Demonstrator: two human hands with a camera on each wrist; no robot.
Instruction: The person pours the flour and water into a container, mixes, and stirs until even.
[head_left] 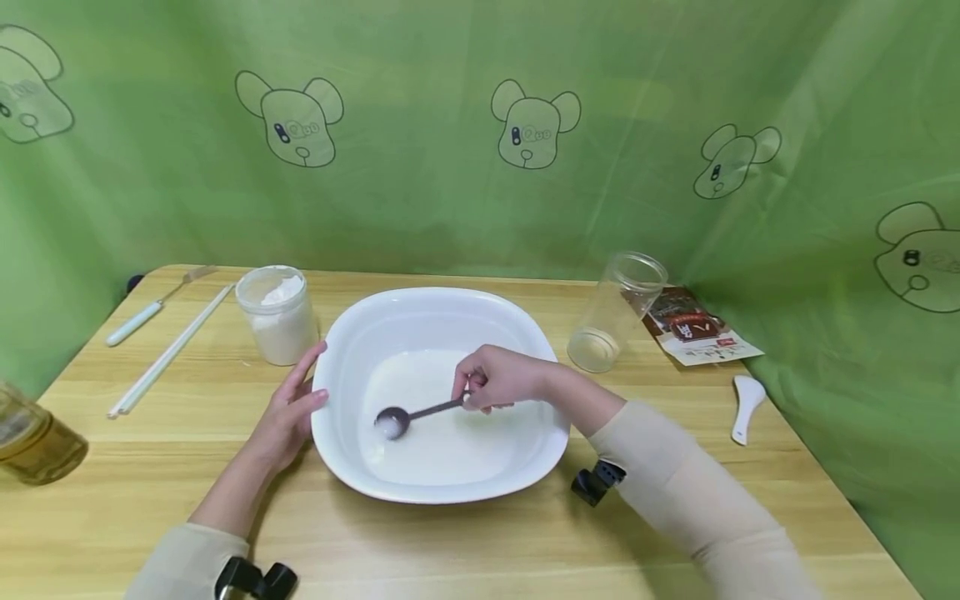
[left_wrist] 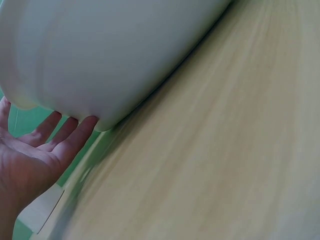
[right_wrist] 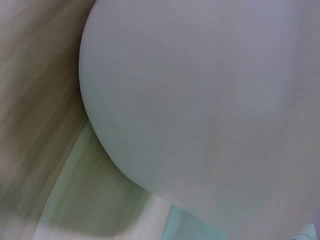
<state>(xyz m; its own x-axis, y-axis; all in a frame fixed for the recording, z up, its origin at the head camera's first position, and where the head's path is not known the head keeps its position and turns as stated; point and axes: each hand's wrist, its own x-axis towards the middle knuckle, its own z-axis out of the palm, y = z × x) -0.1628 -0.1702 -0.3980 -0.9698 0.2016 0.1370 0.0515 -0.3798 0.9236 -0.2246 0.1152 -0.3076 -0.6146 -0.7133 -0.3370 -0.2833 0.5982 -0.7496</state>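
A large white basin (head_left: 442,302) stands on the wooden table. My left hand (head_left: 288,417) holds it at the left edge, the thumb tip at the rim; in the left wrist view several fingertips (left_wrist: 92,120) touch its outer wall. Inside the basin, my right hand (head_left: 495,379) pinches the handle of a dark long-handled spoon (head_left: 431,410). White material lies in the spoon's bowl, low over the basin floor. Whether liquid covers that floor I cannot tell. The right wrist view shows only the basin's outside (right_wrist: 190,110), with the right hand hidden.
Beyond my left hand stands an uncovered jar of white powder (head_left: 281,329). Further left lie white sticks (head_left: 172,350), a blue-handled fork (head_left: 142,321) and an amber jar (head_left: 37,437). A clear cup (head_left: 607,321), a printed packet (head_left: 693,325) and a white spoon (head_left: 746,404) are right.
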